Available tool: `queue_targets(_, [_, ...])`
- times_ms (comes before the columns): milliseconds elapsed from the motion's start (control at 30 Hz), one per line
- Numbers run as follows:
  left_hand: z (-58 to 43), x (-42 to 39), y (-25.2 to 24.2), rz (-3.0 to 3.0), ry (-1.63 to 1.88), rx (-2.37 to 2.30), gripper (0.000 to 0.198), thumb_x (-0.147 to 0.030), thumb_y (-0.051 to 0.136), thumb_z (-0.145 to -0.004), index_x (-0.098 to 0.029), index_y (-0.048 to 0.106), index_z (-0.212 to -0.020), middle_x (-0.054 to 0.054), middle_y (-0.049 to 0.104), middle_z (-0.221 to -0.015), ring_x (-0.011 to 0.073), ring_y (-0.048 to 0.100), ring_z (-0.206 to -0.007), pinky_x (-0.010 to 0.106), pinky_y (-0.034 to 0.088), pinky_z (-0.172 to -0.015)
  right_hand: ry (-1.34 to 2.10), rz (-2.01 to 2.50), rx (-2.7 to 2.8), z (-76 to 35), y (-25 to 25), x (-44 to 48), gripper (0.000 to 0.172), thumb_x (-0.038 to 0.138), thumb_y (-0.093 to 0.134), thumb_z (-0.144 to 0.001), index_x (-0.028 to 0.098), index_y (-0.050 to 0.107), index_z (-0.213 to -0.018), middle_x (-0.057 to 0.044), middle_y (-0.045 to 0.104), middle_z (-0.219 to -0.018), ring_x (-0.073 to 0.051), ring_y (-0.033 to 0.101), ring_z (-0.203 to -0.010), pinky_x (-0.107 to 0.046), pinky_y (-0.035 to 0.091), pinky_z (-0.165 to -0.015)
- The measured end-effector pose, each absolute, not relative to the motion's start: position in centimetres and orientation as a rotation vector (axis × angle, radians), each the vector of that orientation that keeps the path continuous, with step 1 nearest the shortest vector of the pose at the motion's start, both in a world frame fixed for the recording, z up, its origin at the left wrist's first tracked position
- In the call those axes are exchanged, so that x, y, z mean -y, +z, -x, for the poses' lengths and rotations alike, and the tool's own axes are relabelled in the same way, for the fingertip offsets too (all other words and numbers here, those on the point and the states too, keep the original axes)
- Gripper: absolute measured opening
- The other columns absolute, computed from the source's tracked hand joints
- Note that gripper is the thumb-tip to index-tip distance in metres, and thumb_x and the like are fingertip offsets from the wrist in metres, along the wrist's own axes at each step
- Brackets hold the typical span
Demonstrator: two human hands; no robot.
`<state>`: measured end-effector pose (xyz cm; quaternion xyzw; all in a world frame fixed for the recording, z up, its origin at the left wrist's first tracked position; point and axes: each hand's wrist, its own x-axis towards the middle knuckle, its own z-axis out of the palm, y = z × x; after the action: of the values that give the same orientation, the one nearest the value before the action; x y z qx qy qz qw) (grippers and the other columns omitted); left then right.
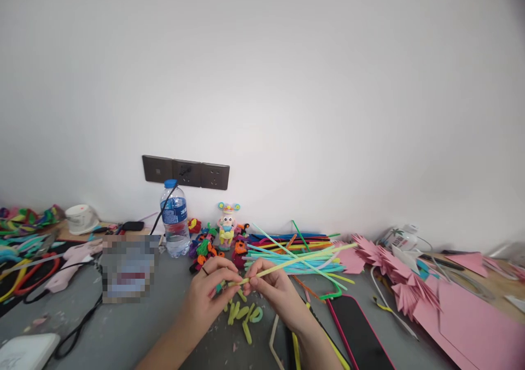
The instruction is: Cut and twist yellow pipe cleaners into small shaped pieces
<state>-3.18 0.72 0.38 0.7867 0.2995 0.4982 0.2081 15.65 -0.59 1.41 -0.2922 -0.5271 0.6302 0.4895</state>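
head view:
- left hand and right hand meet low at centre, over the grey table.
- both are closed in a narrow pinch on one yellow-green stem. the left fingertips take its near end. the right fingertips grip just beside them, almost touching.
- the stem runs from the pinch up and to the right, lifted off the table, its far end above the pile of coloured stems that lies flat behind the hands.
- a dark ring sits on a left finger.
- short yellow-green bits lie on the table right under the hands, some curled, one teal loop among them.
- a phone in a pink-edged case lies face up, near the right wrist.
- pink paper, cut and folded, covers the right of the table.
- a water bottle stands upright behind the left hand. a small figurine stands beside it, with little coloured twisted shapes around its foot.
- dark wall sockets are above the bottle, with a black cable hanging from one.
- far left: tangled coloured stems and a pink tool, too small to name.
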Motion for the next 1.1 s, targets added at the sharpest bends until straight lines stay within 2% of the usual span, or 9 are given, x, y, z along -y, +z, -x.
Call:
queue_targets(267, [3.3,-1.1,-0.1,-2.231,1.244,-0.903,0.008,-0.021,0.057,-0.087,-0.021,0.065,-0.085,0.003,0.060,-0.080,0.0172,0.060,-0.077,0.026,0.046,-0.069,1.490,0.729,1.259,-15.9,1.0,0.3,0.019,0.037,0.067,-0.084,0.019,0.061,-0.085,0.001,0.063,-0.069,-0.014,0.058,-0.066,-0.026,0.042,-0.068])
queue_targets(400, [3.5,-0.9,-0.1,-2.423,0.849,-1.059,0.006,-0.028,0.066,-0.082,-0.022,0.065,-0.079,-0.001,0.059,-0.069,0.0189,0.057,-0.074,0.033,0.041,-0.078,1.358,0.766,1.158,-16.9,0.6,-0.1,0.020,0.038,0.067,-0.084,0.020,0.060,-0.085,0.002,0.059,-0.068,-0.013,0.055,-0.065,-0.024,0.040,-0.066])
queue_targets(467, [3.5,-0.6,0.0,-2.495,0.636,-1.107,0.012,-0.033,0.072,-0.076,-0.023,0.065,-0.075,-0.002,0.061,-0.071,0.0205,0.056,-0.079,0.037,0.037,-0.083,1.307,0.783,1.120,-17.4,0.5,-0.3,0.020,0.039,0.067,-0.084,0.020,0.060,-0.085,0.002,0.058,-0.068,-0.012,0.054,-0.065,-0.024,0.039,-0.064])
queue_targets(567, [3.4,-0.3,0.1,-2.531,0.496,-1.125,0.017,-0.037,0.075,-0.072,-0.022,0.066,-0.075,-0.001,0.064,-0.078,0.0220,0.054,-0.085,0.037,0.033,-0.086,1.277,0.806,1.113,-17.6,0.3,-0.5,0.021,0.041,0.067,-0.083,0.021,0.060,-0.085,0.002,0.057,-0.069,-0.013,0.053,-0.065,-0.024,0.039,-0.063])
queue_targets(767, [3.4,-0.4,-0.8,-2.561,0.485,-1.101,0.007,-0.022,0.064,-0.082,-0.022,0.065,-0.075,0.000,0.064,-0.082,0.0207,0.054,-0.090,0.035,0.030,-0.085,1.278,0.824,1.149,-17.0,0.2,-0.4,0.022,0.041,0.068,-0.083,0.020,0.060,-0.083,0.001,0.056,-0.072,-0.013,0.054,-0.066,-0.025,0.041,-0.066])
queue_targets(1100, [3.3,0.1,-0.2,-2.522,0.559,-1.130,0.014,-0.007,0.058,-0.075,-0.021,0.060,-0.076,0.001,0.061,-0.093,0.0217,0.053,-0.095,0.036,0.033,-0.088,1.337,0.818,1.258,-16.2,0.4,-0.6,0.029,0.039,0.073,-0.077,0.020,0.053,-0.071,0.002,0.053,-0.071,-0.013,0.051,-0.066,-0.025,0.039,-0.064])
